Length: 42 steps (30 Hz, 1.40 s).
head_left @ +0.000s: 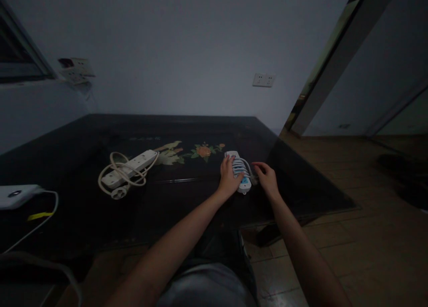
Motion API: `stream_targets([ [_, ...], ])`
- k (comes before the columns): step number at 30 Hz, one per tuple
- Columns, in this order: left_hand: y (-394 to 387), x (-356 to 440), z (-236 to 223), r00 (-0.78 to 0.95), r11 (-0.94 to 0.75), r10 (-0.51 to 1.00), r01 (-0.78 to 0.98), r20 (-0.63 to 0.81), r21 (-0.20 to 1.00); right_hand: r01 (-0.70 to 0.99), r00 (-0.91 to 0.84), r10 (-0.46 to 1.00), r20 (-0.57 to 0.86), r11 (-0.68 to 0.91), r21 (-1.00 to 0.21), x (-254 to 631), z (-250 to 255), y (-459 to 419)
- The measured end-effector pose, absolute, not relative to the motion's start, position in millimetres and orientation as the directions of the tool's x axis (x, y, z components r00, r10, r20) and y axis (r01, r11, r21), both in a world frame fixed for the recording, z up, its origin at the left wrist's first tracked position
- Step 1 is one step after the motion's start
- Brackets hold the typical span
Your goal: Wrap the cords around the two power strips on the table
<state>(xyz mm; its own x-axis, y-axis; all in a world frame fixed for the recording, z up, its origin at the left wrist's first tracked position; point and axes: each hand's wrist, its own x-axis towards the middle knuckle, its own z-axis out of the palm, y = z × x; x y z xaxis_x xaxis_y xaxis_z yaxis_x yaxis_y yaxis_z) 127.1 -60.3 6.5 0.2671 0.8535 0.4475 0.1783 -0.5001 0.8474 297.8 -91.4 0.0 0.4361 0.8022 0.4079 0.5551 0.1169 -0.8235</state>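
Observation:
A white power strip (245, 186) with blue socket faces lies near the front right of the dark table, its cord (239, 166) wound around it in several turns. My left hand (229, 175) is closed on its left side, with fingers over the top and the thumb across the wound cord. A loop of cord arcs off the strip's right side towards a greyish end piece, probably the plug (254, 180), dim and hard to make out. Just beside that end is my right hand (268, 178), fingers apart and the index finger stretched to the left; no firm hold shows.
A second white power strip (145, 159) with a loosely looped cord and round plug lies left of centre on the dark table (187, 200). At the far left are a white device (16, 195) with a cable and a yellow strip (40, 216). Wall sockets (264, 80) sit behind.

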Motion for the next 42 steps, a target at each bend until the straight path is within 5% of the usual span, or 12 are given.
stream_targets([
  [13,-70.3,76.7,79.9,0.188,-0.650,0.745,-0.007,0.639,0.760,0.558,0.488,0.742,0.460,0.140,-0.818,291.2,11.8,-105.2],
  [19,-45.0,-34.4,102.8,0.196,-0.723,0.688,0.267,0.698,0.637,0.578,0.519,0.668,0.533,0.185,-0.795,274.6,27.2,-115.8],
  [24,-5.2,-154.8,98.5,-0.064,-0.555,0.739,0.507,0.671,0.659,0.542,0.383,0.723,0.575,0.328,-0.773,209.5,68.8,-125.3],
  [29,29.1,-248.7,71.6,-0.349,-0.198,0.865,0.422,0.360,0.885,0.279,0.037,0.911,0.411,0.386,-0.879,120.3,81.8,-101.5],
  [34,36.7,-270.8,42.5,-0.375,-0.107,0.905,0.258,0.201,0.960,-0.080,-0.238,0.957,0.169,0.154,-0.985,37.5,55.4,-54.6],
  [38,36.8,-263.0,32.6,-0.306,-0.073,0.945,0.146,0.115,0.987,-0.231,-0.197,0.977,-0.080,-0.125,-0.965,-14.3,33.8,-22.0],
  [42,35.6,-257.4,29.2,-0.205,-0.054,0.977,0.052,0.063,0.997,-0.318,-0.149,0.976,-0.157,-0.198,-0.927,-53.0,19.6,-5.1],
])
